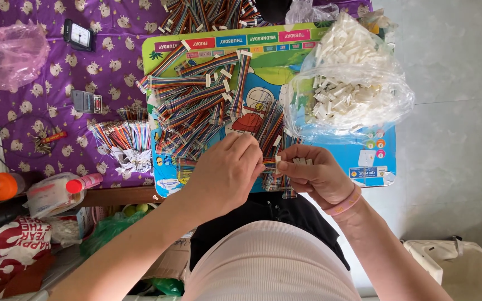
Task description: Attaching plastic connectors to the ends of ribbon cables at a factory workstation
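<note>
At the far left a crumpled pink plastic bag [10, 54] lies on the purple patterned cloth [112, 72], and below it, off the cloth's edge, an orange bottle [1, 187] and a clear tub with a red cap [62, 192] sit among clutter. A small black clock [79, 35] rests near the top of the cloth, with a little grey device [87, 102] lower down and a scatter of small parts [44, 139] to its left. A loose bundle of multicoloured wires in clear wrapping [123, 139] lies just beside the colourful cartoon lap table [330, 42].

On that table a heap of rainbow ribbon cables [196, 100] spreads across the left half, with more piled past the top edge [207, 14]. The heap lies right behind the hands.

The left hand [227, 170] is curled, fingertips pressed together around the end of a ribbon cable [270, 163] that runs between the two hands at the table's near edge. The right hand [313, 173], wearing a pink wristband [344, 203], pinches a small white connector [278, 159] at thumb and forefinger against that cable end, and a few more white connectors [302, 161] rest on its curled fingers. The knuckles hide the joint itself, so whether the connector is seated cannot be told.

Just above the right hand a clear plastic bag full of white connectors [347, 78] slumps over the table's right half. Further right is pale grey floor [458, 111], with a white bin [464, 267] at the lower corner.
</note>
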